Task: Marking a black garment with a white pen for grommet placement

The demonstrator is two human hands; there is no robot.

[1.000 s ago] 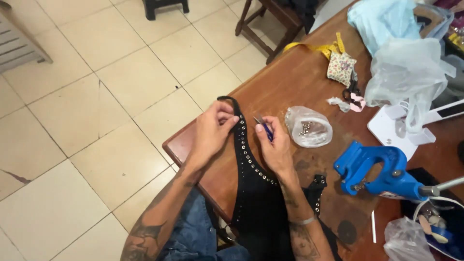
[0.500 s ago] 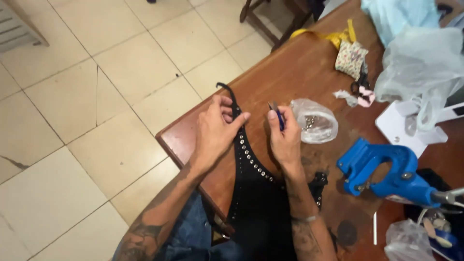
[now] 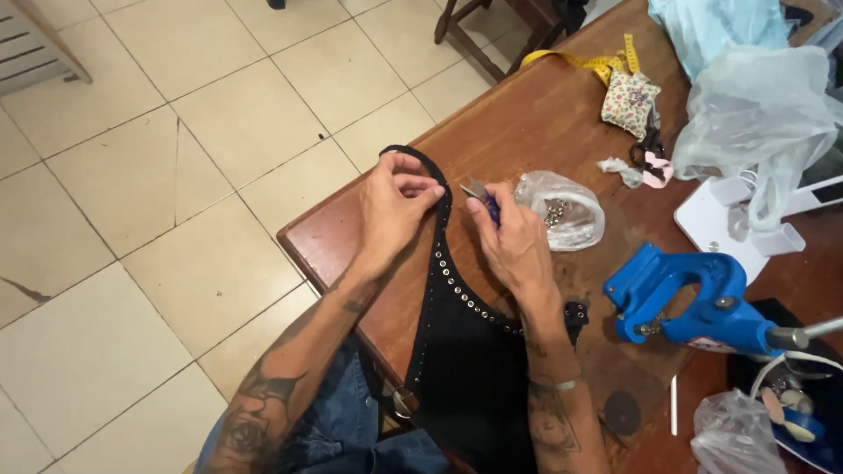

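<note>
A black garment [image 3: 470, 351] edged with a row of silver eyelets lies on the wooden table [image 3: 562, 114], its thin strap looping toward the table's corner. My left hand [image 3: 395, 211] pinches that strap near the loop. My right hand [image 3: 514, 241] holds small blue-handled snips [image 3: 481, 195], blades pointing at the strap just beside my left fingertips.
A clear bag of metal eyelets [image 3: 562, 209] lies right of my hands. A blue hand press [image 3: 694, 303] stands further right. A yellow tape measure [image 3: 584, 60], a floral pincushion [image 3: 630, 101], plastic bags [image 3: 755, 114] and a white device [image 3: 738, 224] fill the far side. Tiled floor lies left.
The view shifted slightly. My hands stayed on the strap, and the snips moved closer to my left fingertips.
</note>
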